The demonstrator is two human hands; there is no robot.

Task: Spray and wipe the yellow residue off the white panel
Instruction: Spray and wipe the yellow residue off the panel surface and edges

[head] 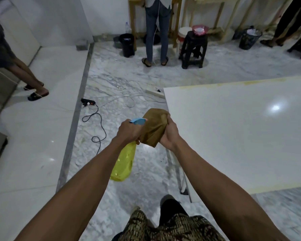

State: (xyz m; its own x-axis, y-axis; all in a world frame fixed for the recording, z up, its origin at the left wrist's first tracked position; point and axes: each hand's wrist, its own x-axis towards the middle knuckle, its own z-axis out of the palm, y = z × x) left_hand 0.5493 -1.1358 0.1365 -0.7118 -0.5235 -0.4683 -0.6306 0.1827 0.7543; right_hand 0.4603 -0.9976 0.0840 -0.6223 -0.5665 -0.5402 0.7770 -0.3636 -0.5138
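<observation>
Left hand [129, 131] gripping yellow spray bottle [123, 162], right hand [169, 134] clutching brown cloth [153, 127]

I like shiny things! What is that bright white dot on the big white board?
In the head view, glare from a light reflects off the glossy white panel; the room looks dim, and the wide lens bends the edges.

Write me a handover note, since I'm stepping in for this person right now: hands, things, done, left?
Left hand grips the spray bottle, nozzle aimed at the cloth.
Right hand holds the cloth, bunched, off the near left corner of the panel.
Done: no wiping to be seen.
Left: yellow residue lines the far edge; spray and wipe it.
</observation>
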